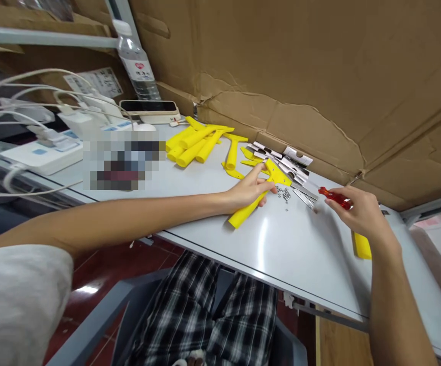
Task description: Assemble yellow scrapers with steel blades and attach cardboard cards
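My left hand (248,193) is closed around a yellow plastic scraper (279,174), its flared head pointing away and its tubular handle slanting toward the table's front edge. In my right hand (363,208) is a screwdriver with a clear red handle (336,197), held to the right of the scraper and apart from it. Its tip is too blurred to make out. Small screws (286,195) lie loose on the table beside my left hand. Thin metal blades (304,198) rest between the two hands. Behind them lie several small white-and-black cartons (291,165).
More yellow scrapers (197,145) are heaped at the back, and another yellow piece (362,245) lies by my right wrist. To the left are a power strip (40,155) with cables, a phone (149,109) and a water bottle (138,66). A cardboard wall (281,61) borders the table (300,254).
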`<action>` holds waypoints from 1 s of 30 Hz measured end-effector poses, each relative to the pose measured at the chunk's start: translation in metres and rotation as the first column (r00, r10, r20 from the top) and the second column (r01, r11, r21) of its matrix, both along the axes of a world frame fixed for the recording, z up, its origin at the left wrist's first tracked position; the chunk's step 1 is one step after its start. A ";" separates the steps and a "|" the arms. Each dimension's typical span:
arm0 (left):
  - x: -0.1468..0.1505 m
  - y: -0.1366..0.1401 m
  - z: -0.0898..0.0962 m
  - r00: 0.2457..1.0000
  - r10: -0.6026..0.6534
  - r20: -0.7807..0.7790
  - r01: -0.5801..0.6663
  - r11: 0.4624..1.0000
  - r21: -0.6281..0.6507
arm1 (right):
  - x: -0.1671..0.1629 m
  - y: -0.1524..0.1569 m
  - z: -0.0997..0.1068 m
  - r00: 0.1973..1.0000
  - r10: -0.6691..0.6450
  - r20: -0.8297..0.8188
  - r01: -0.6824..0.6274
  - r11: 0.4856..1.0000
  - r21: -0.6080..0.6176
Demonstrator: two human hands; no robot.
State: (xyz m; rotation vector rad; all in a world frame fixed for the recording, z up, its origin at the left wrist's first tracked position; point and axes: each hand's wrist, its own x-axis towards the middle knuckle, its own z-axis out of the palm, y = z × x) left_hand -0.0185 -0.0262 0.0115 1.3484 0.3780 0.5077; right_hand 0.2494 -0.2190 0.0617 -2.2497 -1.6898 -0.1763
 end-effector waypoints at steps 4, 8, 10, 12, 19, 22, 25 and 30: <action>-0.002 -0.001 0.002 0.999 -0.040 -0.026 0.041 0.999 0.030 | 0.019 -0.001 -0.007 0.982 -0.188 0.013 0.189 0.982 -0.001; -0.001 0.001 0.001 0.997 -0.071 -0.037 0.072 0.997 0.034 | 0.031 0.002 -0.015 0.949 -0.314 0.025 0.314 0.949 0.009; -0.001 0.002 -0.001 0.996 -0.091 -0.022 0.091 0.995 0.031 | 0.034 0.004 -0.019 0.942 -0.337 -0.015 0.337 0.942 0.005; 0.000 0.003 -0.004 0.994 -0.112 -0.012 0.112 0.993 0.034 | 0.037 0.005 -0.022 0.939 -0.340 -0.054 0.339 0.941 -0.019; -0.001 0.005 -0.005 0.995 -0.099 0.005 0.098 0.994 0.044 | 0.036 0.012 -0.034 0.929 -0.361 -0.081 0.358 0.933 -0.043; -0.003 0.003 -0.001 0.996 -0.091 -0.024 0.092 0.995 0.040 | 0.030 0.019 -0.039 0.925 -0.370 -0.090 0.368 0.929 -0.032; -0.004 0.003 0.001 0.995 -0.096 -0.040 0.098 0.994 0.051 | 0.025 0.023 -0.043 0.916 -0.397 -0.056 0.395 0.917 -0.054; -0.002 0.006 -0.004 0.994 -0.104 -0.041 0.107 0.992 0.065 | 0.026 0.023 -0.048 0.935 -0.355 0.010 0.354 0.928 -0.119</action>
